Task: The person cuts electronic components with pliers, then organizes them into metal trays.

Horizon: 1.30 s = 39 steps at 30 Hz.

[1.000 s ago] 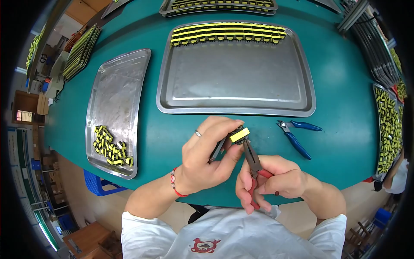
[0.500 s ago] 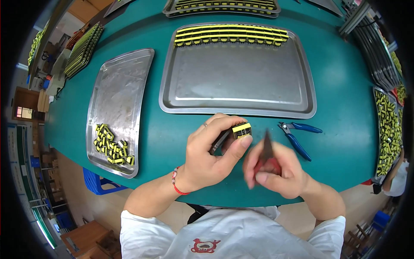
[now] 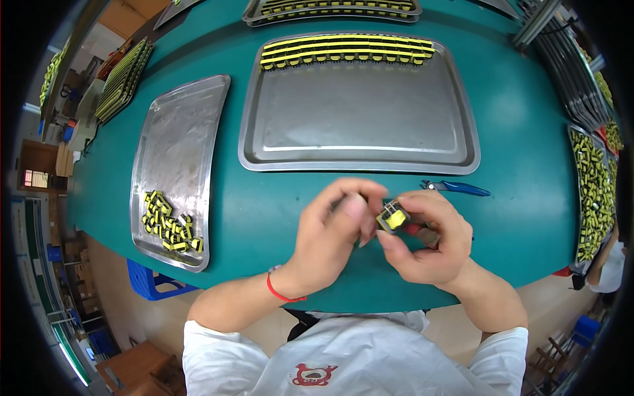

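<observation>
My right hand [image 3: 436, 254] pinches a small yellow-and-black transformer [image 3: 394, 219], its metal pins showing, between thumb and fingertips. Tucked in the same palm is a red-handled tool [image 3: 413, 228]; the fingers cover most of it. Close on the transformer's left side, my left hand [image 3: 327, 237] is curled with thumb and fingers together. Its fingertips are smeared by motion, and what they hold, if anything, is hidden. Blue-handled nippers [image 3: 462, 189] lie just beyond my right hand, which partly covers them.
Ahead lies a large metal tray [image 3: 356, 125] with rows of transformers [image 3: 347, 49] along its far side. A second tray [image 3: 175, 145] at left holds a loose heap of transformers [image 3: 168, 224]. More fill a tray [image 3: 591, 198] at right. Stacked trays [image 3: 571, 79] stand at far right.
The transformer has passed from my left hand into my right fingertips. My right hand has risen toward the left one, and the tool's dark pointed end no longer sticks up.
</observation>
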{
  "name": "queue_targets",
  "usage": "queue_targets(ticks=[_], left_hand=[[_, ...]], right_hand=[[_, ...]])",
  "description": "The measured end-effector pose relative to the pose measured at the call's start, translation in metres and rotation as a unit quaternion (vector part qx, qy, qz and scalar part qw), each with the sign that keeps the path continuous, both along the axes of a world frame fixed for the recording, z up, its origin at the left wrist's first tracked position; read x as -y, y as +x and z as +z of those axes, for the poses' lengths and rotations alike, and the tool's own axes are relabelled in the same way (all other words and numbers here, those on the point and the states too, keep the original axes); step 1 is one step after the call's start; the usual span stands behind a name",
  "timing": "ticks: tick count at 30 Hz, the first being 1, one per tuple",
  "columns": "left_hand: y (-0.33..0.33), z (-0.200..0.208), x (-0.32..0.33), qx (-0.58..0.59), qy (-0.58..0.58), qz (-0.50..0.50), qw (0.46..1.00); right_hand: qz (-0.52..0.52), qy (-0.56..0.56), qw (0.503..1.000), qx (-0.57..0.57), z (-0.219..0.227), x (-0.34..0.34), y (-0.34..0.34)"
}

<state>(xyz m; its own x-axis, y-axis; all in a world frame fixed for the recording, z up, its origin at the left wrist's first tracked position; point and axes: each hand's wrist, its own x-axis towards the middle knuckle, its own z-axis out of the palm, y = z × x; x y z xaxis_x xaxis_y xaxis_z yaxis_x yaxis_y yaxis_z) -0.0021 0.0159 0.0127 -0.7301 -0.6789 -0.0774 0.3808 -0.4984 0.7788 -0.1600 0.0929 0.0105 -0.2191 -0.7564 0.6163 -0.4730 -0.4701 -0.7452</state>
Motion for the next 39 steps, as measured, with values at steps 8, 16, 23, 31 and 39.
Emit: queue_targets(ticks=[8,16,23,31,39], left_hand=[[-0.007,-0.005,0.009,-0.197,0.050,-0.025,0.979],[-0.003,-0.007,0.010,-0.132,-0.069,-0.072,0.986],[-0.001,-0.002,0.007,-0.091,-0.089,-0.083,0.988],[-0.005,-0.007,0.003,-0.069,-0.152,-0.061,0.984],[-0.007,0.005,0.007,-0.025,0.090,-0.063,0.994]], right_hand=[[0.116,0.099,0.987,0.048,0.004,-0.008,0.012],[0.073,0.140,0.986,0.054,0.004,-0.014,0.017],[0.062,0.132,0.989,0.029,0.004,-0.015,0.016],[0.069,0.150,0.986,0.032,0.000,-0.017,0.015],[0.093,0.176,0.972,0.125,-0.002,-0.010,0.006]])
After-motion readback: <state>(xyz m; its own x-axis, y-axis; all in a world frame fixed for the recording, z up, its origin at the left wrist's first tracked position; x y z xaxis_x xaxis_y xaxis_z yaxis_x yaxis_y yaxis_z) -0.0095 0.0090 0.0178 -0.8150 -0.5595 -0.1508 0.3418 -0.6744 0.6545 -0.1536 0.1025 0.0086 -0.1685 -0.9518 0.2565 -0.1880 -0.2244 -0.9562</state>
